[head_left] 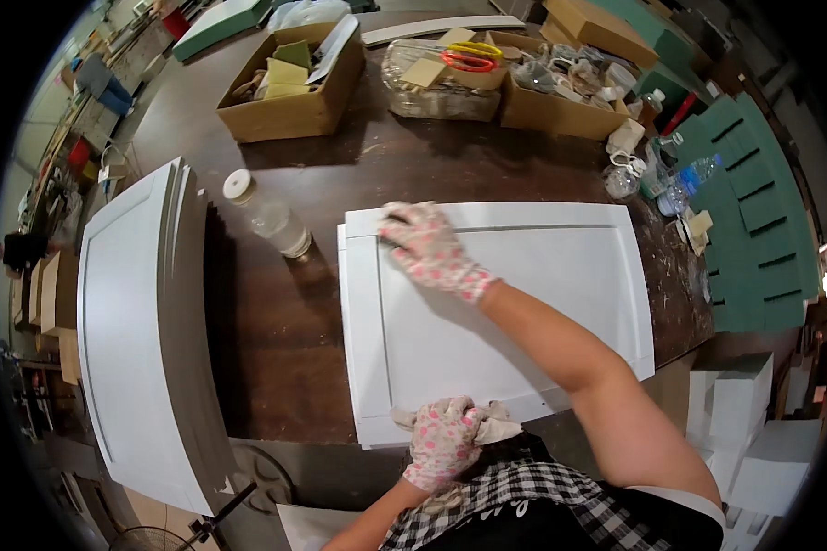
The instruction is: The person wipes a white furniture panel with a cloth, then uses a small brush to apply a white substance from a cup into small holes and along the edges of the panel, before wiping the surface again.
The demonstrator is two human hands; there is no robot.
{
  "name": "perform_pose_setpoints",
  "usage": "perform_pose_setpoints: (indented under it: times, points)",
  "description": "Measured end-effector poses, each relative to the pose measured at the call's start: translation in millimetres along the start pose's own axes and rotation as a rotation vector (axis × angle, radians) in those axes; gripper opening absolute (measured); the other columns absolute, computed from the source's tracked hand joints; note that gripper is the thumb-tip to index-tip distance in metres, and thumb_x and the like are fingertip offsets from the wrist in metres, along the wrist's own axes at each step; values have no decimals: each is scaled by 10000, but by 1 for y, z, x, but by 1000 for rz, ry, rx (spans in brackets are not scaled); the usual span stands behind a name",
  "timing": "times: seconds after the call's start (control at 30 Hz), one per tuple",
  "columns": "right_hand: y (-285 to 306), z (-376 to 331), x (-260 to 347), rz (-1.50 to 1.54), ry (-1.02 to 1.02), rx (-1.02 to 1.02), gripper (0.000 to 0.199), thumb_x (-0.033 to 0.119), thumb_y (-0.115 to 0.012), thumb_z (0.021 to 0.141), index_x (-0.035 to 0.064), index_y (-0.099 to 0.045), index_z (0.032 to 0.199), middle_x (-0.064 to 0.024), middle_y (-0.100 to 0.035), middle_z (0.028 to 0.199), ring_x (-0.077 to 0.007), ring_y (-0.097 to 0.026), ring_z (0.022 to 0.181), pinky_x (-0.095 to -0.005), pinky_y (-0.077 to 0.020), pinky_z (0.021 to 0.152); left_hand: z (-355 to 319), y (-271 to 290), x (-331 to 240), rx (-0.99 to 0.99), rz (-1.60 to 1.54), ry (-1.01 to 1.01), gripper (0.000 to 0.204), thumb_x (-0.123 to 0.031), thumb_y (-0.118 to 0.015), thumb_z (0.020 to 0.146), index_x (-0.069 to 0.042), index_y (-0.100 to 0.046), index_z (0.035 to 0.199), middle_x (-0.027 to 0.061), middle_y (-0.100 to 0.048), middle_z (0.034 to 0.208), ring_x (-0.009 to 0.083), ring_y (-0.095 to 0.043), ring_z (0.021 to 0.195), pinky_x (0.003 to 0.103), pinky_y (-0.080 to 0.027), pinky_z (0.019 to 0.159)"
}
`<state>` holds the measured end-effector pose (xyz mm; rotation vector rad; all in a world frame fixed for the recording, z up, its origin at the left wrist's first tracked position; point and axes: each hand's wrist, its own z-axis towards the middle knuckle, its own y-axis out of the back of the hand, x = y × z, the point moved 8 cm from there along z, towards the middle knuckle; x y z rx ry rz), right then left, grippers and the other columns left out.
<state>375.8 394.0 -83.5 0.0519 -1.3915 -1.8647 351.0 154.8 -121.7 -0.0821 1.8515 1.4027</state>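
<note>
A white framed cabinet door panel (487,312) lies flat in front of me, with at least one more beneath it. My right hand (427,246), in a white glove with pink spots, presses on the panel's far left corner. Its fingers are curled and slightly blurred; what they hold, if anything, is hidden. At the panel's near edge my left hand (443,443), gloved alike, is closed on a greyish cloth (498,424), whose ends stick out on both sides. A clear bottle with a white cap (271,219) lies or stands tilted left of the panel.
More white panels (129,312) are stacked at the left. Cardboard boxes of scraps (289,115) and of clutter (560,115) stand at the back of the dark table (276,367), with yellow- and red-handled scissors (470,57) between. Plastic bottles (680,188) sit at the right edge.
</note>
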Motion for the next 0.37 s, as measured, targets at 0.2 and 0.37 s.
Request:
perform_pose_setpoints:
  times: [0.2, 0.37]
  points:
    - [40, -46, -51, -85, 159, -13, 397, 57, -670, 681, 169, -655, 1061, -92, -567, 1205, -317, -524, 1085, -430, -425, 944, -1, 5, -1, -62, -1, -29, 479, -192, -769, 505, -186, -617, 959, 11, -539, 1063, 264, -507, 980, 436, -370, 815]
    - [143, -147, -161, -373, -112, 138, 403, 100, -675, 693, 182, -647, 1087, -101, -558, 1235, -336, -497, 1149, -442, -419, 976, 5, 1, -6, 87, 32, 9, 481, -199, -760, 567, -204, -638, 1032, 19, -554, 1100, 249, -517, 1056, 449, -377, 853]
